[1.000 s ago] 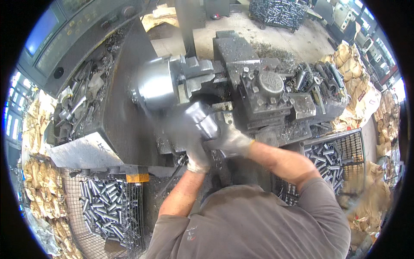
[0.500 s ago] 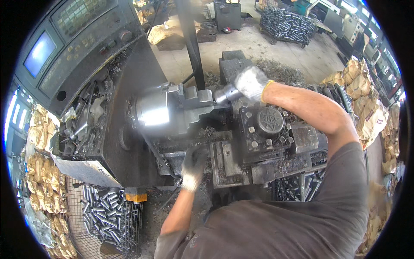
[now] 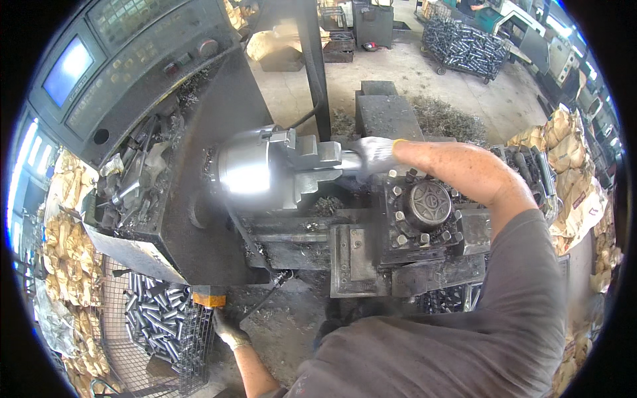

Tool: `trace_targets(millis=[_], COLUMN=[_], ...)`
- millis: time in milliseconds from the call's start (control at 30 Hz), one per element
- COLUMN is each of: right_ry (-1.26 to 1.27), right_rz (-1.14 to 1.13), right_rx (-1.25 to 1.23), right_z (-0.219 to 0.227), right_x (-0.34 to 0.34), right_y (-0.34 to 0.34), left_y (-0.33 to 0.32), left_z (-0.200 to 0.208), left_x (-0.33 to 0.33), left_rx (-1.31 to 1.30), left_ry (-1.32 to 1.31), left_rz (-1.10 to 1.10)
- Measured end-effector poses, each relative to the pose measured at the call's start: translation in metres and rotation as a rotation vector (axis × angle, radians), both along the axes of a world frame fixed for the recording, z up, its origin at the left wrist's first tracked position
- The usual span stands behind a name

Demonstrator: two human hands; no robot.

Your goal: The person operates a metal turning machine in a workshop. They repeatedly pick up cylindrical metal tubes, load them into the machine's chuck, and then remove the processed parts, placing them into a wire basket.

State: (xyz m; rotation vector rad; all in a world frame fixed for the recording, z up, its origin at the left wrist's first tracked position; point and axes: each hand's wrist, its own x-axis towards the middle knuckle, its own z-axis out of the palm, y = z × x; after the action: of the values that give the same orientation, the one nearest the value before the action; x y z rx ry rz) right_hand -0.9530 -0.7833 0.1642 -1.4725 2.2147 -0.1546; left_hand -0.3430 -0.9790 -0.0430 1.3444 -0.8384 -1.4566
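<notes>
A steel lathe chuck [image 3: 245,169] with stepped jaws [image 3: 318,152] stands left of centre. A short bright metal tube [image 3: 352,161] sits at the jaws. My right hand [image 3: 377,154], in a white work glove, is closed around the tube's outer end. Low on the left, my gloved left hand [image 3: 230,331] is beside an orange-yellow block [image 3: 209,298] and the rim of a wire basket [image 3: 199,351]. Its fingers are dark and partly hidden, so their grip does not show. A thin dark rod [image 3: 262,300] slants down toward this hand.
The square tool post [image 3: 428,205] with bolts is just below my right forearm. At the upper left is a control panel [image 3: 119,73] with a lit screen. Metal tubes [image 3: 156,318] fill the wire basket. A cart of metal parts [image 3: 464,50] stands behind, brown paper sacks [image 3: 564,152] at right.
My left hand has moved from beside the machine bed down and left to the orange-yellow block. The right hand has brought the tube lower, in line with the chuck jaws. The view has shifted slightly.
</notes>
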Motion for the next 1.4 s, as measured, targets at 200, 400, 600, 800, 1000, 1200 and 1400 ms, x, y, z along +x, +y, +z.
trace_targets(millis=[200,400,600,800,1000,1200,1400], right_ry=[0.133,-0.181,0.140,-0.064,-0.253,-0.482,-0.608], right_rz=[-0.001,-0.184,-0.212,-0.413,-0.367,-0.506,-0.514], right_rx=[0.369,0.052,-0.118,-0.738,-0.855,-0.707,-0.539], right_z=[0.060,0.037,0.058,0.101,0.050,-0.014,-0.039], right_x=[0.019,0.033,0.050,0.166,0.276,0.298,0.293], right_y=[0.006,-0.016,0.013,0.130,0.182,0.209,0.218], left_y=[-0.018,-0.046,-0.031,0.001,-0.028,-0.115,-0.141], left_z=[0.029,0.022,0.012,0.110,0.278,0.361,0.372], left_x=[0.006,0.024,0.017,-0.030,-0.187,-0.370,-0.401], left_rx=[0.141,0.232,-0.063,-1.001,-1.715,-1.478,-1.158], left_ry=[0.208,0.344,-0.351,-0.817,-0.794,-1.215,-1.264], left_rz=[-0.033,-0.244,-0.114,-0.007,-0.210,-0.217,-0.386])
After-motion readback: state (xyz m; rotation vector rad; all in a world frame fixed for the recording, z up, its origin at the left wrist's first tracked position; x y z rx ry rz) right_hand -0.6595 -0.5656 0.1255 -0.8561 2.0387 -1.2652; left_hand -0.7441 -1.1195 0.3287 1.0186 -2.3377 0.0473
